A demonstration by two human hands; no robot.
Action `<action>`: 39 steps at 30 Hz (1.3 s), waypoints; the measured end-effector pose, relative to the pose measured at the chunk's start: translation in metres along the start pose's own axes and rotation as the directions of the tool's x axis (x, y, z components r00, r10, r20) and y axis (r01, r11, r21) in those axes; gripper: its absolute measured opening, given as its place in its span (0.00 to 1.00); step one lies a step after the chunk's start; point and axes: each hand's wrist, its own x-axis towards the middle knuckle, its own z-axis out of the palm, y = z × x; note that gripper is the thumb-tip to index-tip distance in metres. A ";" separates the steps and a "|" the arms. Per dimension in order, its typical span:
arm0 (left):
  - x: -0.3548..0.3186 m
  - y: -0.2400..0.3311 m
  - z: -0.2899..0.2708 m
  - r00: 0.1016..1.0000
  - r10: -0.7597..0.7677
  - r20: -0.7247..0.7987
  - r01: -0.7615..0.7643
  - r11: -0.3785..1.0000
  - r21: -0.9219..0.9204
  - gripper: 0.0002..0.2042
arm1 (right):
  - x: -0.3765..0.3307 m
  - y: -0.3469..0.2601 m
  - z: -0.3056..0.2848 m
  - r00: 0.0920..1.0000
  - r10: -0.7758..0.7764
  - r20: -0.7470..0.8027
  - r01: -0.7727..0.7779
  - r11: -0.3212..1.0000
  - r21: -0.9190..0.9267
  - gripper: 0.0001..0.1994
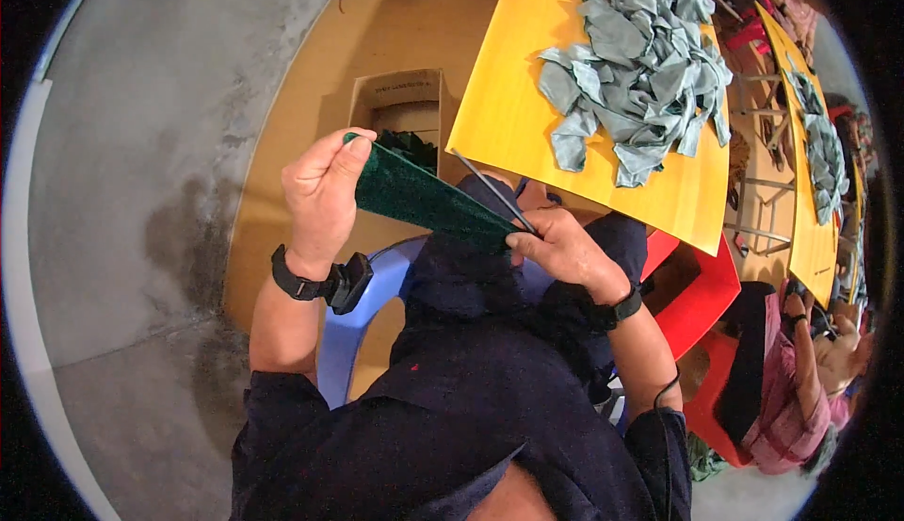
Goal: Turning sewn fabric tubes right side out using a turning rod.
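Observation:
A dark green, velvety strip of fabric [428,196] is stretched between my two hands above my lap. My left hand [325,177] pinches its upper left corner between thumb and fingers. At its lower right end, my right hand [563,246] grips the narrow edge. The same hand also holds a thin dark rod [494,189] that points up and left towards the table corner; its lower end is hidden in the fingers.
A yellow table [499,97] in front of me carries a heap of grey-green fabric pieces [650,59]. Left of it, a cardboard box [395,97] holds dark green pieces. A red chair [692,290] stands at the right, near another person [791,408]. Grey wall [160,144] borders the left.

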 end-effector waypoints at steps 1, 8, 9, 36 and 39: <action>0.001 -0.001 -0.001 0.999 0.042 0.002 -0.042 0.999 0.028 0.07 | 0.002 0.002 0.003 0.999 -0.020 -0.037 0.021 1.000 0.014 0.12; 0.010 -0.002 -0.013 0.999 0.049 -0.016 -0.048 0.994 0.097 0.08 | 0.012 0.011 0.010 0.958 0.268 0.097 -0.270 0.745 0.610 0.13; 0.009 -0.005 -0.014 0.999 0.032 -0.024 -0.030 0.995 0.096 0.08 | 0.013 0.012 0.013 0.956 0.278 0.100 -0.266 0.666 0.697 0.15; 0.075 -0.183 -0.015 0.864 -0.381 -0.330 0.355 0.925 -0.138 0.13 | 0.038 0.038 -0.020 0.769 0.216 -0.602 -0.315 0.947 -0.062 0.16; 0.062 -0.276 -0.028 0.810 -0.575 -0.113 0.568 0.818 -0.087 0.18 | 0.039 0.074 -0.061 0.691 -0.064 -0.720 -0.460 0.730 -0.506 0.19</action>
